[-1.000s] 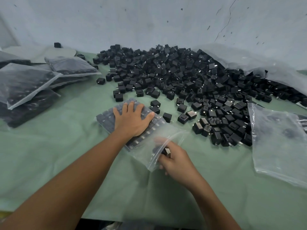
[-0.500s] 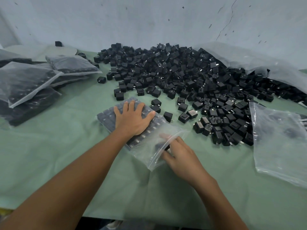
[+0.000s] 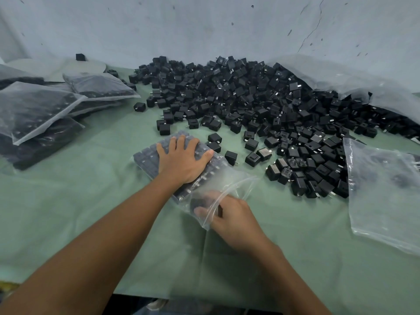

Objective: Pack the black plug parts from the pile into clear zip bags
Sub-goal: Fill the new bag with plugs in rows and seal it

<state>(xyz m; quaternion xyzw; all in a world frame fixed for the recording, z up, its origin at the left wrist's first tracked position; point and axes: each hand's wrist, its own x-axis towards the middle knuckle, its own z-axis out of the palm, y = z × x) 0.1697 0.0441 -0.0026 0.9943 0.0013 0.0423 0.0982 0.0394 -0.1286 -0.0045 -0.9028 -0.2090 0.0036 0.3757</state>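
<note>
A large pile of black plug parts (image 3: 250,98) covers the back and right of the green table. In front of it lies a clear zip bag (image 3: 147,158) holding neat rows of plug parts. My left hand (image 3: 184,160) presses flat on top of this bag, fingers spread. My right hand (image 3: 236,221) reaches into the bag's open mouth (image 3: 236,180); its fingers are inside the plastic, around a dark plug part (image 3: 200,200) that shows only blurred through the film.
Several filled zip bags (image 3: 41,110) are stacked at the left. Empty clear bags (image 3: 381,189) lie at the right. A big crumpled plastic sheet (image 3: 341,73) sits behind the pile. The green table cover (image 3: 91,212) ends close to my body.
My right hand carried a plug part from the bag's opening deeper inside the bag. My left hand stayed flat on the bag.
</note>
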